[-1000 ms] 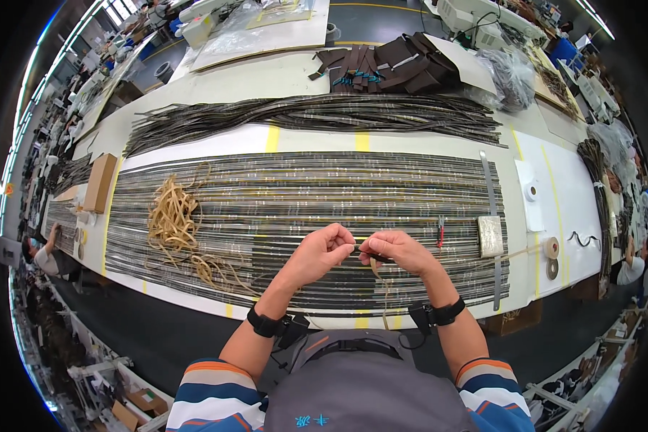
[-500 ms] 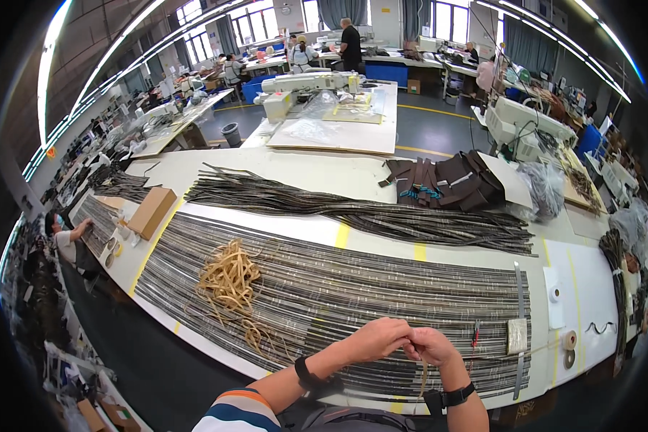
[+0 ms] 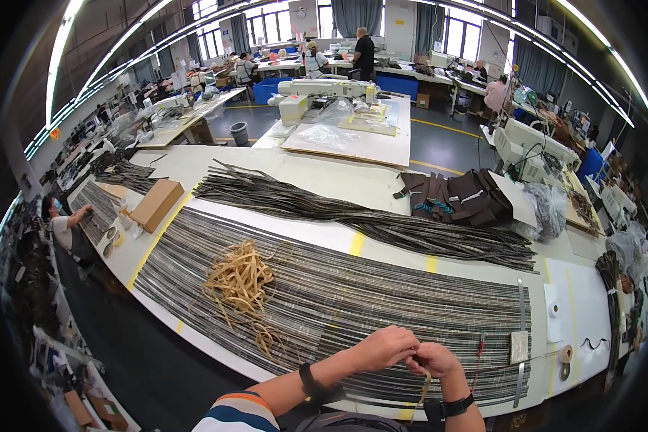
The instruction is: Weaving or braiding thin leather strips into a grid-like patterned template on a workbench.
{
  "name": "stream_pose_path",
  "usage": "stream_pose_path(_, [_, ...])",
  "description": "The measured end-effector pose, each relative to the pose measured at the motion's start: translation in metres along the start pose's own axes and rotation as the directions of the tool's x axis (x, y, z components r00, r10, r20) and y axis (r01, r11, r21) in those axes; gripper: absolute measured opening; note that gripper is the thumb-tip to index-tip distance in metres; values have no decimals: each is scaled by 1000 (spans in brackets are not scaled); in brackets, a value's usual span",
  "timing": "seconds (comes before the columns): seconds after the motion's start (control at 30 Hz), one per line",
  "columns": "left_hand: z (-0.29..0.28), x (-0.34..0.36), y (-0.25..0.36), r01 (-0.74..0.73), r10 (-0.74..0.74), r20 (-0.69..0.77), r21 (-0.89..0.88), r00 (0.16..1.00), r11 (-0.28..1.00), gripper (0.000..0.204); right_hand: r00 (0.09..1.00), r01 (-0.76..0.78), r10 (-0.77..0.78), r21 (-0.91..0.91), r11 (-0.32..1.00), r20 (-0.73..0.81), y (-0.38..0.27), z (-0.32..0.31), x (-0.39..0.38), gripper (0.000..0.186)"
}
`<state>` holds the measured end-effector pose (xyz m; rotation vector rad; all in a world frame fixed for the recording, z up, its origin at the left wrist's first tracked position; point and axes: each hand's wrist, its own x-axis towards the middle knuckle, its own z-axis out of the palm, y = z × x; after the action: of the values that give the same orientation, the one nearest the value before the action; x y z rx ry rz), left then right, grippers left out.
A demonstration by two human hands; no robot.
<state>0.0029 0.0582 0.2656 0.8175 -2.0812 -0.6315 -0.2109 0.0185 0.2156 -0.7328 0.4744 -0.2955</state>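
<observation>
- Brown cardboard box (image 3: 155, 204) near table's left end
- Long pile of dark strips (image 3: 353, 216) across far side
- Dark bags (image 3: 457, 198) beyond
- Tape roll (image 3: 554, 309) at right

Both forearms rise from the frame's lower edge; the left hand (image 3: 384, 348) and right hand (image 3: 433, 358) meet, fingers pinched together.

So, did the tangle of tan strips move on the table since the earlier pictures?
No. The tangle of tan strips lies on the same left part of the striped bands; only the camera view tilted upward.
</observation>
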Motion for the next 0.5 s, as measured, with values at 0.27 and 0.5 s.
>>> stream_pose_path(0.27, [-11, -20, -4, -84, 79, 65, 76, 995, 994, 15, 992, -113, 109, 68, 991, 62, 12, 15, 6, 39])
stream_pose_path(0.5, [-13, -25, 0, -104, 103, 12, 110, 995, 988, 17, 994, -105, 105, 122, 987, 0, 8, 34, 9, 37])
